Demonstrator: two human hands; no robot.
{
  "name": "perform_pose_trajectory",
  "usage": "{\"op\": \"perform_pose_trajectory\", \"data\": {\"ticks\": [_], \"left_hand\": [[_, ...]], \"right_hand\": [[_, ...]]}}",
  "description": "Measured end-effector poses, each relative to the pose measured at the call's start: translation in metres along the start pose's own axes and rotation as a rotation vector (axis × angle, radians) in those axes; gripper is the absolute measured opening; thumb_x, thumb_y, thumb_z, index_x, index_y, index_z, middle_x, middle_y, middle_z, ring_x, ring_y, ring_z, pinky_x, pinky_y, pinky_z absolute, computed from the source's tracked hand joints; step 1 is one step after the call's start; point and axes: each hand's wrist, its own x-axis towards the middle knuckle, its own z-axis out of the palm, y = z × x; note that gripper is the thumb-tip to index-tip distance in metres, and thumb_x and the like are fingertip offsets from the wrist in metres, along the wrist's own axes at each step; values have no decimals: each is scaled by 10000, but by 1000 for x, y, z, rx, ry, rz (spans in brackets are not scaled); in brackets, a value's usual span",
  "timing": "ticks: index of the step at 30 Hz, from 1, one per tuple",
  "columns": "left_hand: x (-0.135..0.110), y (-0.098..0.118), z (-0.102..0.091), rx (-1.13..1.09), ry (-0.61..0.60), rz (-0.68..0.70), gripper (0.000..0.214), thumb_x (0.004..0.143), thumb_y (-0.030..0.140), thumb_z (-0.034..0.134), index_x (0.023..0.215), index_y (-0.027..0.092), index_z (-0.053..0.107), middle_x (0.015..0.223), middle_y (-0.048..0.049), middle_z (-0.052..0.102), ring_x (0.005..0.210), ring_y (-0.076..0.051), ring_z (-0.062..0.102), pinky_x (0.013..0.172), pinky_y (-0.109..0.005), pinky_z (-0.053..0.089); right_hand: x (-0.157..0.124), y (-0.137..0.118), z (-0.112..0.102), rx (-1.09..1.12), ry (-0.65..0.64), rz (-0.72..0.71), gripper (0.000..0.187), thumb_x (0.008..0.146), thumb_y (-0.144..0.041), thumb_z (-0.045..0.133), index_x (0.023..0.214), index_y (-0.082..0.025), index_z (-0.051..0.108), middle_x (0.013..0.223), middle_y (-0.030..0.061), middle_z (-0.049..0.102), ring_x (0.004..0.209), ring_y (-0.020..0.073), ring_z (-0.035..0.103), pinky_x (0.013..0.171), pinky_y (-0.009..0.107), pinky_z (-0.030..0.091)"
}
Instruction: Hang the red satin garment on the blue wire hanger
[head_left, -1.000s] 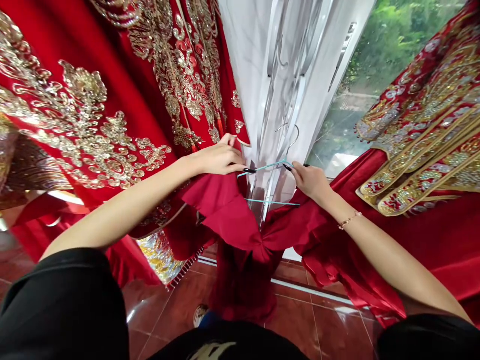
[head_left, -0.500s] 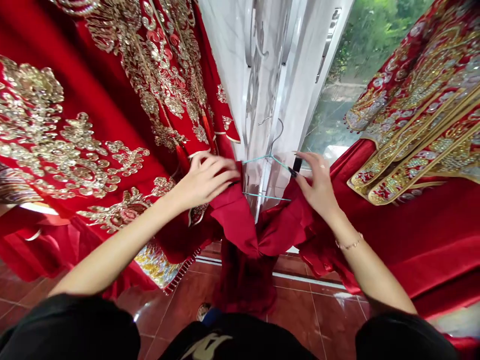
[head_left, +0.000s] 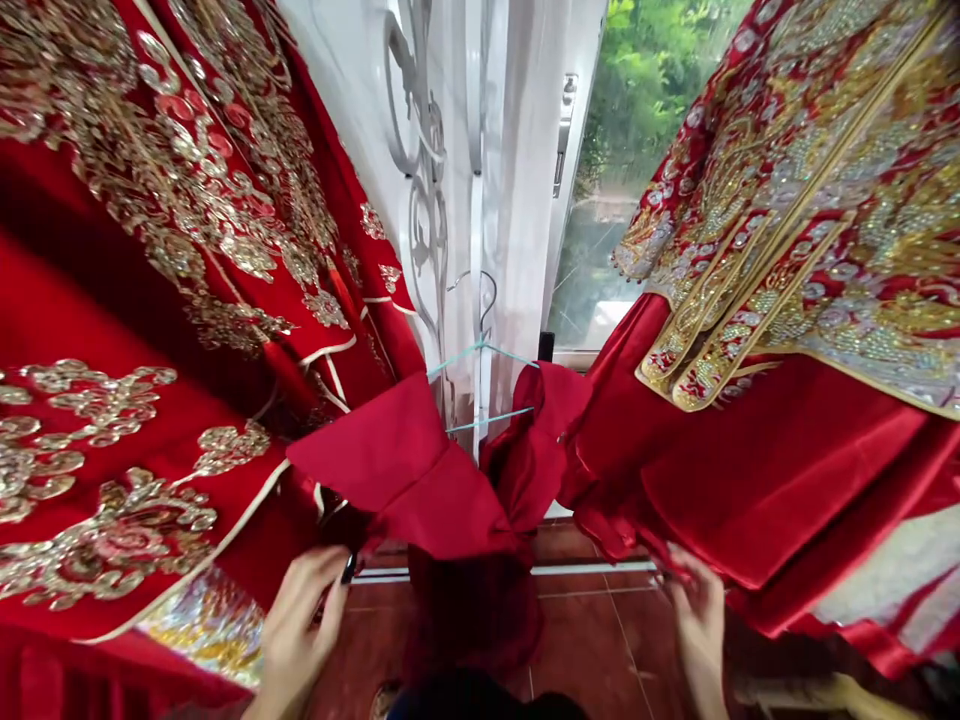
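"How do the hands stand?"

"The left hand [head_left: 300, 615] is half curled; I cannot tell whether its turned-away fingers pinch any cloth. The right hand [head_left: 699, 615] is bent and blurred at a red edge of fabric, so I cannot tell whether it grips that either. Both forearms run off the bottom of the view."

"Where's the dress from there?"

"The crimson dress [head_left: 450, 490] with the wide folded collar hangs between them, at two o'clock from the left hand, ten from the right. Its skirt sinks into shadow, and its hem is hard to make out."

"What carries it?"

"A pale turquoise hanger [head_left: 482, 343], at twelve o'clock from the collar, which covers the hanger's ends."

"Farther out?"

"At ten o'clock, a gold-embroidered red gown [head_left: 142, 300], cut off at the left; at two, a beaded jacket [head_left: 795, 230], cut off at the right. It partly hides the window [head_left: 630, 190] at one o'clock."
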Motion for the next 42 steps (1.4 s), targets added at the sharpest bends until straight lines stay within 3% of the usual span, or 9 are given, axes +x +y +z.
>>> {"op": "perform_pose_trajectory", "data": {"ticks": [4, 7, 10, 14, 16, 19, 25, 31, 42], "left_hand": [[102, 48, 8, -110, 271, 84, 484, 883, 184, 504, 1308, 414, 531, 1008, -51, 708, 982, -287, 678, 903, -550, 554], [157, 82, 25, 79, 279, -160, 744, 870, 333, 594, 1523, 247, 247, 1451, -186, 483, 1375, -371, 436, 1155, -652, 288], [191, 99, 43, 161, 179, -234, 860, 849, 321, 595, 1561, 215, 124, 1611, -194, 247, 1512, -411, 148, 1173, -717, 63], [200, 92, 51, 170, 121, -241, 880, 797, 155, 524, 1569, 225, 109, 1624, -175, 230, 1526, -402, 83, 1158, -733, 37], [197, 82, 44, 137, 80, -225, 908, 765, 101, 499, 1570, 253, 108, 1616, -154, 260, 1523, -378, 139, 1178, -708, 60], [196, 68, 28, 124, 2, -161, 900, 766, 69, 452, 1568, 304, 120, 1584, -134, 329, 1484, -352, 285, 1180, -705, 115], [204, 61, 18, 212, -74, -146, 816, 798, 70, 439, 1557, 287, 235, 1484, -160, 448, 1437, -398, 353, 1133, -742, 237], [200, 66, 27, 272, -59, -229, 788, 796, 98, 491, 1535, 296, 306, 1510, -146, 419, 1464, -495, 221, 1054, -857, 188], [203, 49, 1, 79, -199, -161, 858, 729, 68, 494, 1530, 303, 291, 1508, -96, 432, 1445, -392, 339, 1152, -712, 273]], "right_hand": [[27, -82, 63, 139, -73, -139, 325, 800, -383, 604, 1098, -302, 504, 1244, 92, 600, 1062, 258, 678, 1024, 549, 504], [30, -141, 113, 41, -217, -369, 356, 873, -344, 504, 1224, -293, 469, 1317, 139, 558, 1196, 266, 612, 1043, 530, 490], [37, -185, 162, -278, -404, -666, 583, 844, -315, 527, 1411, -278, 395, 1488, 146, 442, 1444, 322, 352, 1170, 615, 299], [60, -197, 204, -570, -541, -677, 830, 782, -186, 534, 1551, -241, 227, 1628, 156, 225, 1520, 427, 87, 1104, 789, 174], [75, -190, 208, -610, -636, -641, 880, 747, -128, 524, 1564, -213, 207, 1637, 174, 196, 1520, 419, 118, 1108, 764, 221], [95, -182, 197, -564, -766, -676, 867, 723, -65, 484, 1552, -168, 250, 1602, 182, 302, 1496, 319, 280, 1171, 587, 315], [103, -184, 178, -598, -725, -714, 662, 777, -104, 509, 1432, -191, 471, 1453, 138, 544, 1335, 303, 520, 1105, 505, 437], [85, -174, 188, -666, -605, -673, 671, 805, -154, 542, 1464, -117, 424, 1509, 206, 457, 1405, 336, 429, 1158, 537, 358], [103, -174, 179, -601, -758, -720, 752, 764, -109, 517, 1504, -117, 386, 1552, 155, 429, 1463, 267, 375, 1209, 454, 319]]}}
